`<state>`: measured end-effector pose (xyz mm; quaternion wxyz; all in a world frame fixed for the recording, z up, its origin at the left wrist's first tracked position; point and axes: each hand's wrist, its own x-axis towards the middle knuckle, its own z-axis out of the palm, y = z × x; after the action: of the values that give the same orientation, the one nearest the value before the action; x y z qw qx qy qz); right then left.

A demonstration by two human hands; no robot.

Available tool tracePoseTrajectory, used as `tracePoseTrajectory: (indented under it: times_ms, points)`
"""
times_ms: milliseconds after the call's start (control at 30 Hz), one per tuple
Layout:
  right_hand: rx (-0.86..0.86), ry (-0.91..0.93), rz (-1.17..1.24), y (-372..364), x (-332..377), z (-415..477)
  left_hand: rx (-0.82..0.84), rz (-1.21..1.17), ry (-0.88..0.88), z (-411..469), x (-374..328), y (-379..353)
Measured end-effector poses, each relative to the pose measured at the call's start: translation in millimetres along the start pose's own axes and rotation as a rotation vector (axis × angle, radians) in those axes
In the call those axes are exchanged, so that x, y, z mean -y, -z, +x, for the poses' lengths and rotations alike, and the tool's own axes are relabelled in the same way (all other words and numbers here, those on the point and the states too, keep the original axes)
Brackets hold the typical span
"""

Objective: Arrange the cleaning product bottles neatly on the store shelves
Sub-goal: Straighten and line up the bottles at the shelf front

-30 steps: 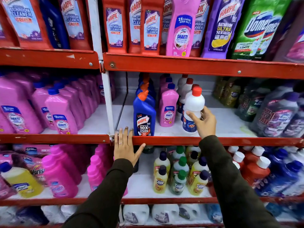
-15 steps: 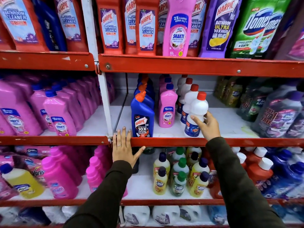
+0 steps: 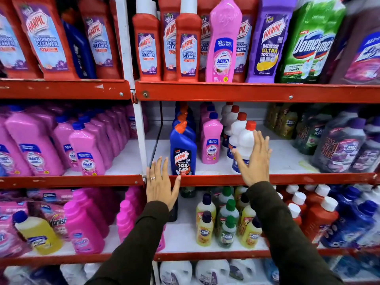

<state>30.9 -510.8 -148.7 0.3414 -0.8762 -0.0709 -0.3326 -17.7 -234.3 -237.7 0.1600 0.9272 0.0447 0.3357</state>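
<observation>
Your right hand [image 3: 254, 159] is hovering with fingers spread wide and nothing in it, covering the lower right side of the front white bottle [image 3: 245, 140], the one with the red cap at the head of a row of white bottles on the middle shelf [image 3: 287, 157]. Whether your palm is actually touching the bottle is hard to tell from this angle. Your left hand [image 3: 161, 183] is lying flat and open against the red shelf lip [image 3: 205, 180], its thumb tip reaching just under the blue Harpic bottle [image 3: 183, 153], which is standing upright at the front of its own row. Just beside that, between the blue row and the white row, a pink Shakti bottle [image 3: 211, 140] is heading a third row.

To the right of your hand a bare stretch of white shelf is showing, and beyond it grey-purple bottles [image 3: 339, 147] are crowding the edge. Past the white upright post [image 3: 139, 140] on the left, pink bottles [image 3: 86, 147] are filling the neighbouring bay. Below your wrists, small yellow and green bottles [image 3: 224, 227] are standing clustered on the lower shelf.
</observation>
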Motion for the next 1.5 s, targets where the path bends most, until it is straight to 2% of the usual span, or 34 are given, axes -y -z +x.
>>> tracePoseTrajectory:
  times_ms: [100,200,367,567,667,833,1000,1500]
  points:
    - [-0.024,0.130,-0.131,-3.0,28.6,1.9,-0.061,-0.002,-0.096,17.1,-14.0,17.4]
    - [-0.041,0.211,-0.164,-4.0,57.0,9.3,-0.144,0.034,-0.167,39.7,-28.2,35.6]
    - [-0.128,0.324,-0.102,7.4,104.9,36.1,-0.296,0.077,-0.263,85.9,-50.6,74.7]
    - [-0.333,0.295,0.058,37.7,160.9,95.6,-0.433,0.083,-0.286,140.6,-58.0,116.1]
    - [-0.354,0.196,0.093,47.9,185.5,124.8,-0.435,0.102,-0.283,162.6,-54.5,124.8]
    - [-0.218,0.002,0.032,49.8,204.9,154.9,-0.416,0.082,-0.286,177.7,-47.6,123.8]
    - [-0.198,-0.076,0.112,51.6,208.0,159.8,-0.412,0.104,-0.275,179.2,-46.3,123.0]
    - [-0.324,0.040,0.159,88.8,221.2,155.7,-0.368,0.135,-0.259,177.1,-46.6,126.1]
